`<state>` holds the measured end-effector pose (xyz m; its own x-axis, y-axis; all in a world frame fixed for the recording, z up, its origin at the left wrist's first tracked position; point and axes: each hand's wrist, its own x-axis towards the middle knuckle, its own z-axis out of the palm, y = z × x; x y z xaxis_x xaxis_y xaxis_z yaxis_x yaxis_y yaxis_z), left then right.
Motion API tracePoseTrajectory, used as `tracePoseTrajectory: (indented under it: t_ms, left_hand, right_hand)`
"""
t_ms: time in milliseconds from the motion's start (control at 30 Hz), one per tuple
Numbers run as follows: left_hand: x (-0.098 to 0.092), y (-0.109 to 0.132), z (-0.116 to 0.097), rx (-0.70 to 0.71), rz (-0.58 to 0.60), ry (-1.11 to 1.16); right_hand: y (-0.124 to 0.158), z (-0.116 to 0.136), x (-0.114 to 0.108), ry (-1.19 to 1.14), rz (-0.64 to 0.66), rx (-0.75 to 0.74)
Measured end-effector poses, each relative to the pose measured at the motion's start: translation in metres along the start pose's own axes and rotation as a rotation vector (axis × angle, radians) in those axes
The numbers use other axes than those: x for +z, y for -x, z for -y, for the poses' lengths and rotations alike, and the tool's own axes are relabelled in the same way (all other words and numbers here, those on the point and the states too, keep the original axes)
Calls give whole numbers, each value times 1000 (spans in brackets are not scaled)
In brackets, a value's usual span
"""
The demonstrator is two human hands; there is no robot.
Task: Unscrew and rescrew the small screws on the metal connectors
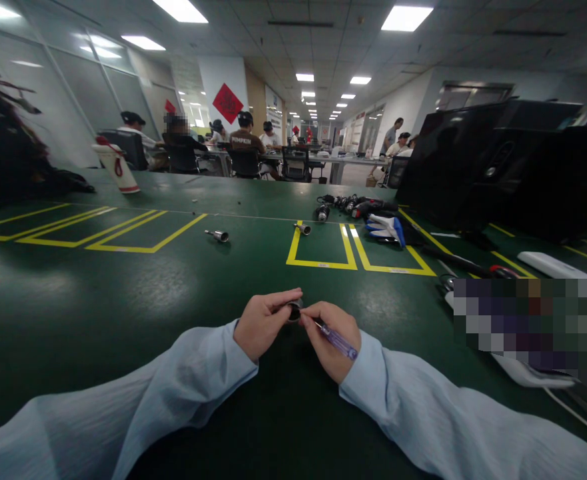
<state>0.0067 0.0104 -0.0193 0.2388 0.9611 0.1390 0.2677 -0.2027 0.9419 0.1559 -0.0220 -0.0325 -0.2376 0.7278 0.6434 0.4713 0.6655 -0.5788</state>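
Observation:
My left hand (pixel 262 325) is closed around a round, hollow metal socket (pixel 294 309), its dark open end facing me. In my right hand (pixel 334 337) is a small screwdriver with a clear purple handle (pixel 340 343). Its thin shaft points toward the socket's rim; whether the tip touches the metal is hidden by my fingers. Both hands are close together over the green table (pixel 163 333). Farther off, a similar metal socket with a shank (pixel 218 236) lies on its side, and another metal socket (pixel 302 229) rests at a yellow-taped outline.
Blue and white gloves (pixel 386 229) and a dark heap of cables and tools (pixel 350 205) lie beyond to the right. A large black monitor (pixel 483 160) and a pixelated object (pixel 528 330) stand at right. A paper cup (pixel 117 167) is far left. People sit at desks behind.

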Motion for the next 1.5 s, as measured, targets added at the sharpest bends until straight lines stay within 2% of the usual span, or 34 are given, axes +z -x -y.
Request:
tracePoseTrajectory:
  t_ms: [300,467,567,667,733,800,867,967,1033,1167,1333,1433,1500]
  left_hand:
    - [1,1,-2,48,2,-19]
    - [4,3,-8,31,-35,-35]
    - [2,-4,-6,12,-68,-17]
    - [-16,-24,6,-4,-190,14]
    - [-40,-43,18,20,-353,-62]
    - [-72,-60,32,9,-525,-328]
    - [-106,-73,43,-16,-613,-737]
    - [-146,-85,52,-42,-602,-884]
    - [-161,-92,56,-79,-568,-929]
    - [-168,-106,59,-145,-479,-1038]
    - [-168,-111,62,-136,-410,-1121]
    - [-166,-105,60,-51,-479,-1121]
    - [-154,-95,56,45,-529,-1137]
  right_hand:
    - [2,0,1,66,-16,-4]
    - [0,1,1,86,0,-40]
    - [-1,2,0,41,-15,-20]
    - [-1,3,-2,14,-8,-11]
    - [-1,4,-3,4,25,-21]
    - [0,5,-5,-13,46,-37]
    - [-1,6,-6,-23,66,-44]
    - [-2,8,-7,-28,100,-29]
    - [-4,9,-8,-28,112,-12]
    - [-4,9,-7,-23,134,8]
    - [-4,6,-3,-51,96,-15]
    - [-5,5,-3,-46,79,-10]
    - [-5,6,-4,-37,70,-21]
